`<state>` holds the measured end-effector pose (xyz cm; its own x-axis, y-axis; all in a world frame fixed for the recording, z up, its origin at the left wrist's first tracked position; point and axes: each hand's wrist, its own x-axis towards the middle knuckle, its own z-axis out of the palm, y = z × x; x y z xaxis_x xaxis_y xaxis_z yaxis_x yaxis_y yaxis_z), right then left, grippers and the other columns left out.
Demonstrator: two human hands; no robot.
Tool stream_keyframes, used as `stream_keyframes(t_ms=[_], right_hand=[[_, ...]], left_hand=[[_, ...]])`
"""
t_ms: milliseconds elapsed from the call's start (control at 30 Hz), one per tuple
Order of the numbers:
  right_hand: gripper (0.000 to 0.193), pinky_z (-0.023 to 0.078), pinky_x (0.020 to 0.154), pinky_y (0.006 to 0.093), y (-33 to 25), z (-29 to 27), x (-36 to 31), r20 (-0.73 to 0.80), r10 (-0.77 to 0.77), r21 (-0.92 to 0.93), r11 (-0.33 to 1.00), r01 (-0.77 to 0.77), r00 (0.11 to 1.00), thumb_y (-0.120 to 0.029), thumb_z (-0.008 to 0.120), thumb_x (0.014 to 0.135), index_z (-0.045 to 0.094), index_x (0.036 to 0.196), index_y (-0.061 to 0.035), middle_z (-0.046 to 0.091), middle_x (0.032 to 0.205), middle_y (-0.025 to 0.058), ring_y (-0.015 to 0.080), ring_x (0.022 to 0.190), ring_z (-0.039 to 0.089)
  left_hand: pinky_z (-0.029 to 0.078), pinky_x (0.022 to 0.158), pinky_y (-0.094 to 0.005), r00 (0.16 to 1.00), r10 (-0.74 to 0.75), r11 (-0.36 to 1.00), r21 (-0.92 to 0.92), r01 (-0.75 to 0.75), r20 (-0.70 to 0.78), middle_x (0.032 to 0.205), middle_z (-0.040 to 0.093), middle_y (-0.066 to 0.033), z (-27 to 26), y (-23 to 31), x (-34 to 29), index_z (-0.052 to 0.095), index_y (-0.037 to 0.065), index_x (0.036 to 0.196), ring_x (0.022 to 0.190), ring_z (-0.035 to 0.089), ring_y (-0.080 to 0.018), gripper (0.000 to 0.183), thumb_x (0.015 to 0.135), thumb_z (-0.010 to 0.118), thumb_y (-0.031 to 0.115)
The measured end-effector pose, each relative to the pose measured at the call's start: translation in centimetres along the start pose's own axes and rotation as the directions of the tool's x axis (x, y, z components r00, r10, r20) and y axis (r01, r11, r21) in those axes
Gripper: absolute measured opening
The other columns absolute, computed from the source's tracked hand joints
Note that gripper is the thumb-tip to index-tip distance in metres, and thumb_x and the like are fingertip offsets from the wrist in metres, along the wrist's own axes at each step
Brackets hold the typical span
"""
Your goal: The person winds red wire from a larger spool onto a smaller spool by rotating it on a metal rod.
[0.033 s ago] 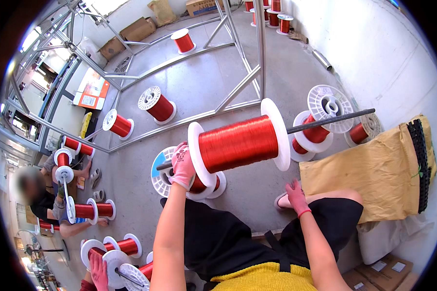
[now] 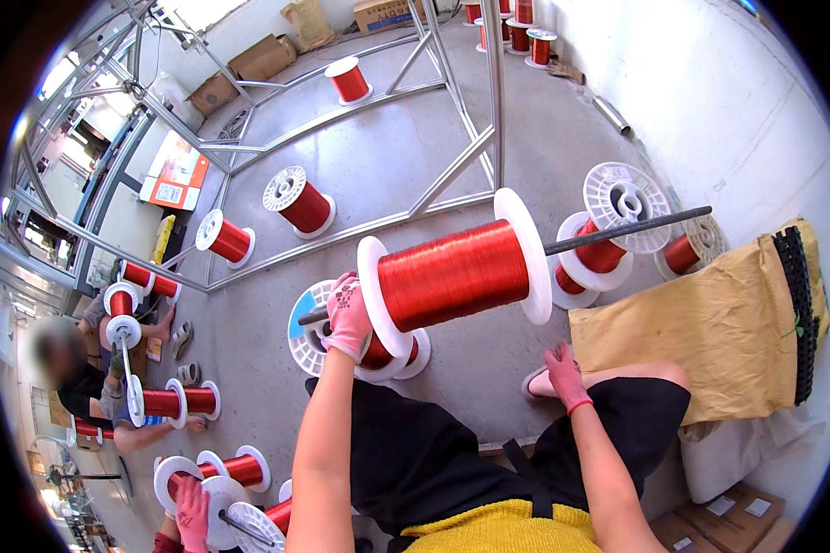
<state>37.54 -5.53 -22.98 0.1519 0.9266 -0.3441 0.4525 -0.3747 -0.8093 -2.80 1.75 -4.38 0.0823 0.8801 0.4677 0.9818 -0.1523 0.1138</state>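
A large white-flanged spool of shiny red wire (image 2: 461, 275) lies sideways on a dark rod (image 2: 636, 229) before me. My left hand (image 2: 346, 321), in a pink glove, is closed at its left flange, beside the rod's near end; part of the fingers is hidden. Below that end stands an upright spool with a blue patch (image 2: 304, 304). Under the rod's right part, another spool (image 2: 604, 253) of red wire stands upright. By my right knee, my right hand (image 2: 563, 370), also pink-gloved, has its fingers drawn together. Whatever they hold is too small to make out.
A metal frame (image 2: 341, 230) spans the floor ahead, with spools (image 2: 300, 201) inside it. At right lies a tan sack (image 2: 682, 323) beside a white wall. On the left, a person (image 2: 83, 387) sits among spools; at lower left, another person's gloved hand (image 2: 192, 516) touches a spool.
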Motion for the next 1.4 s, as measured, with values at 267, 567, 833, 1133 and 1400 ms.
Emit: stream_keyframes(t_ms=[267,567,833,1133,1400], right_hand=[[0.036,0.041,0.087,0.0382,-22.4,-8.2,-1.1,-0.337,-0.351,0.149,0.896,0.418,0.873,-0.028,0.042,0.093,0.052,0.115,-0.0005,0.056,0.113,0.0210,0.0365,0.106,0.052],[0.048,0.041,0.085,0.0477,-36.6,-5.3,5.1,0.062,-0.343,-0.530,0.784,0.322,0.937,-0.037,0.039,0.092,0.050,0.108,0.0065,0.057,0.099,0.0307,0.0433,0.097,0.054],[0.041,0.043,0.082,0.0409,-14.8,-2.7,-5.7,-0.085,-0.390,-0.413,0.851,0.324,0.917,-0.015,0.049,0.089,0.040,0.122,0.0070,0.054,0.107,0.0267,0.0376,0.100,0.053],[0.038,0.045,0.080,0.0460,-8.4,-3.0,-2.0,-0.174,-0.437,-0.410,0.847,0.338,0.883,-0.025,0.051,0.087,0.043,0.113,0.0012,0.058,0.102,0.0237,0.0401,0.093,0.056],[0.044,0.045,0.088,0.0433,-5.6,-3.5,-4.0,0.216,-0.124,-0.643,0.729,0.236,0.969,-0.021,0.045,0.088,0.041,0.129,-0.0044,0.045,0.130,0.0183,0.0364,0.107,0.054]], left_hand=[[0.040,0.094,-0.0333,0.998,0.062,0.995,0.081,-0.061,-0.003,0.074,0.066,-0.0077,-0.3,0.1,0.0,0.067,0.010,0.068,0.083,0.060,-0.0221,0.015,0.067,0.056,0.019],[0.039,0.094,-0.0340,0.997,0.069,0.996,0.053,-0.071,0.036,0.073,0.066,-0.0069,-0.8,0.5,0.2,0.067,0.010,0.068,0.082,0.060,-0.0224,0.015,0.067,0.056,0.020],[0.039,0.096,-0.0354,0.985,-0.076,0.996,0.048,0.070,0.156,0.081,0.067,-0.0094,0.6,-0.2,0.1,0.068,0.008,0.073,0.093,0.060,-0.0265,0.017,0.068,0.055,0.019],[0.041,0.093,-0.0318,0.999,0.043,0.999,0.029,-0.043,-0.013,0.071,0.065,-0.0094,-0.2,0.0,0.0,0.065,0.008,0.064,0.079,0.060,-0.0228,0.014,0.066,0.055,0.018],[0.043,0.092,-0.0350,1.000,-0.003,0.999,0.054,0.002,0.023,0.071,0.063,-0.0160,1.2,-1.1,-0.4,0.064,0.005,0.063,0.086,0.062,-0.0288,0.012,0.064,0.054,0.014]])
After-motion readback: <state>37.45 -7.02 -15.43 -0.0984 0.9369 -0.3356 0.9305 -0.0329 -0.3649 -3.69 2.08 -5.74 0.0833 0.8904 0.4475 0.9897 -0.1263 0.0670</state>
